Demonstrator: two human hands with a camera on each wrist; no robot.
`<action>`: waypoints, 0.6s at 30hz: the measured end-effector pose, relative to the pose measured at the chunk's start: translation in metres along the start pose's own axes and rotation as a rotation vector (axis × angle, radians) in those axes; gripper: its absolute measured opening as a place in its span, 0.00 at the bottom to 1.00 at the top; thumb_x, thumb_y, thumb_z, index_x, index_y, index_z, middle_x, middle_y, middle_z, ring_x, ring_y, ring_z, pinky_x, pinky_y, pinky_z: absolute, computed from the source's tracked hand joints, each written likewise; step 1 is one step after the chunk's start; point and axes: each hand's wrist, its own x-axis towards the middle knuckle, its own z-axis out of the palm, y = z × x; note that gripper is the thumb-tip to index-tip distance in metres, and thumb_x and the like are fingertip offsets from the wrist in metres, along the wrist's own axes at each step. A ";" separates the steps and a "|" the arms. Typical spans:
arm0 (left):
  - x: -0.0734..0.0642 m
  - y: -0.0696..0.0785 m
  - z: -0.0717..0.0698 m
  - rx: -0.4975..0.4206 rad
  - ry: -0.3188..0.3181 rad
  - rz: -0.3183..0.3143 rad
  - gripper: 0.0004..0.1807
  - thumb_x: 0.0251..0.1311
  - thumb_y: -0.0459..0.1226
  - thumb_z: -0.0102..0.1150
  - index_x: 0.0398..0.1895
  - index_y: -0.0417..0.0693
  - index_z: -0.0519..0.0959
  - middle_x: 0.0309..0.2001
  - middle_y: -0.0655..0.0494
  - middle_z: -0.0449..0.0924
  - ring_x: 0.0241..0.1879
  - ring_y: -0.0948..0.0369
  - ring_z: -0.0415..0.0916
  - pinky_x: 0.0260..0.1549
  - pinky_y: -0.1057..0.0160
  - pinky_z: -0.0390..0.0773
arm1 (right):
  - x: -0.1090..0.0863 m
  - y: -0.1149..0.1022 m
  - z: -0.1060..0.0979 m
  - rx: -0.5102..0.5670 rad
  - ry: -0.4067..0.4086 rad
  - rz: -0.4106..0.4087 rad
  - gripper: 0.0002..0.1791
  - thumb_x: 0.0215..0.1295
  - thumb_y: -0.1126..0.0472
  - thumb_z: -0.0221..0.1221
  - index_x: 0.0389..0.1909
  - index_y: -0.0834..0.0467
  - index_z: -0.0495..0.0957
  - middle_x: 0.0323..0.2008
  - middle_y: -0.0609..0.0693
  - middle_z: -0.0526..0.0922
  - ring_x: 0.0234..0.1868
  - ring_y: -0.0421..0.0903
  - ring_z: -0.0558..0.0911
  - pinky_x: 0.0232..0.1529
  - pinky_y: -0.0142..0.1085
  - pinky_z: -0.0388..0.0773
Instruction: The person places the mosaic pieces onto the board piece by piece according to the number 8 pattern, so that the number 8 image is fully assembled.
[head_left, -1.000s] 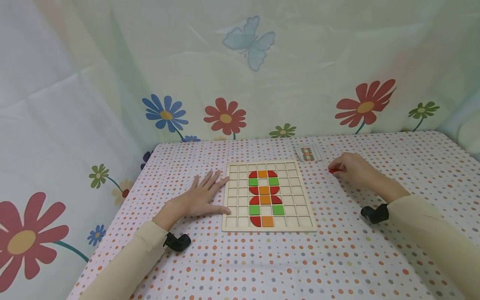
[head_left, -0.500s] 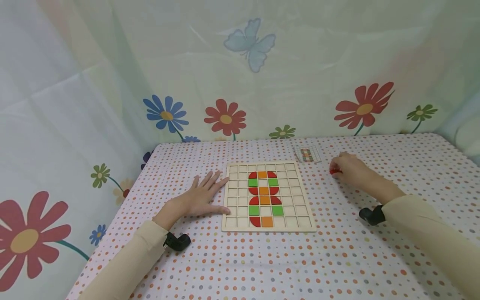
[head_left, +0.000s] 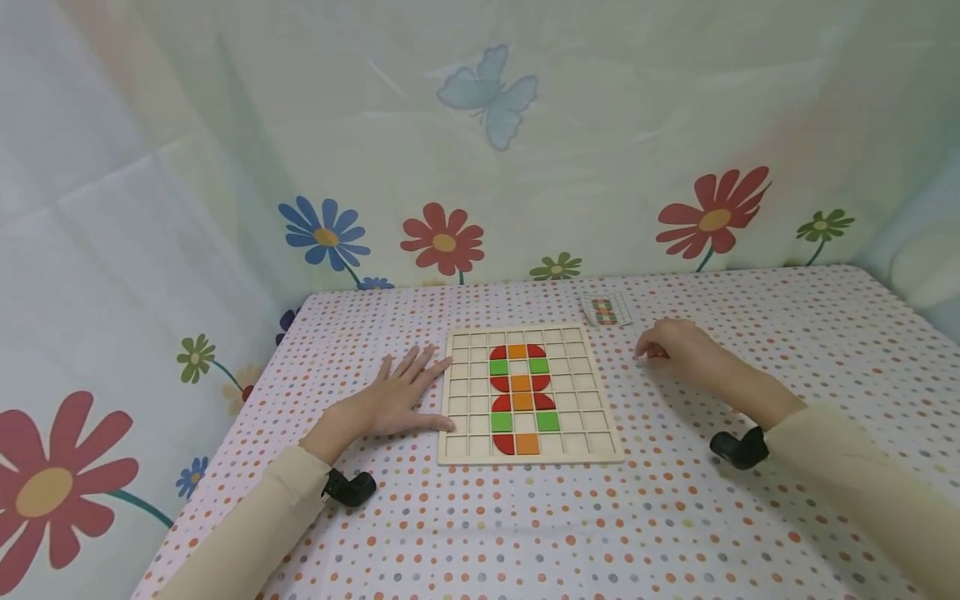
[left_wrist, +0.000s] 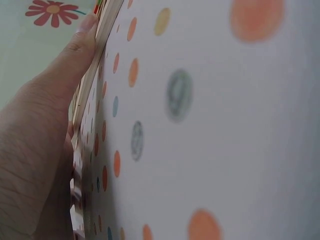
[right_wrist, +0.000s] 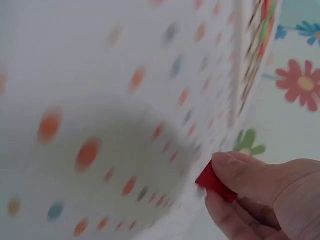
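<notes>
My left hand point(head_left: 393, 402) lies with fingers spread at the left edge of a wooden grid board point(head_left: 468, 450); its thumb and a fingertip touch the rim. Red rounded tiles point(head_left: 504, 444), orange square tiles point(head_left: 528, 444) and green square tiles point(head_left: 548, 422) sit in the board's middle columns. To the right of the board, my right hand point(head_left: 678, 350) is above the cloth. In the right wrist view, its thumb and fingers pinch a red tile point(right_wrist: 215, 183), which the hand hides in the head view.
A small printed card point(head_left: 606, 311) with a coloured grid pattern lies behind the board's right corner. Dotted cloth point(head_left: 480, 533) covers the table. A flowered curtain point(head_left: 600, 150) stands behind it and along the left.
Within the last half second my right hand has shifted slightly toward the board, and the red tile has gone out of the head view. The left hand stays on the board's edge.
</notes>
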 end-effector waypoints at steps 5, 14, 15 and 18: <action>-0.001 -0.003 0.003 -0.001 0.007 0.002 0.58 0.63 0.74 0.52 0.87 0.61 0.42 0.86 0.47 0.32 0.84 0.45 0.28 0.76 0.31 0.31 | -0.003 -0.036 0.005 0.044 0.010 -0.147 0.07 0.57 0.78 0.71 0.36 0.68 0.89 0.29 0.49 0.75 0.29 0.41 0.73 0.27 0.32 0.74; -0.001 -0.003 0.003 0.000 -0.003 0.000 0.58 0.63 0.75 0.50 0.87 0.62 0.40 0.86 0.48 0.30 0.84 0.46 0.27 0.76 0.32 0.30 | -0.011 -0.085 0.008 0.134 -0.031 -0.244 0.09 0.61 0.76 0.70 0.34 0.60 0.87 0.35 0.46 0.78 0.35 0.40 0.78 0.34 0.33 0.82; -0.001 -0.003 0.002 -0.001 0.002 0.005 0.58 0.63 0.75 0.51 0.87 0.61 0.41 0.86 0.48 0.30 0.84 0.46 0.27 0.76 0.32 0.30 | -0.012 -0.089 0.008 0.144 -0.030 -0.255 0.09 0.60 0.76 0.71 0.34 0.59 0.87 0.34 0.45 0.79 0.35 0.39 0.78 0.35 0.33 0.82; -0.001 -0.001 0.001 -0.004 0.015 0.016 0.57 0.64 0.73 0.53 0.87 0.60 0.42 0.86 0.46 0.32 0.84 0.45 0.28 0.76 0.31 0.31 | -0.015 -0.099 0.008 0.206 -0.027 -0.273 0.11 0.59 0.75 0.72 0.31 0.57 0.86 0.33 0.42 0.79 0.34 0.37 0.78 0.34 0.32 0.82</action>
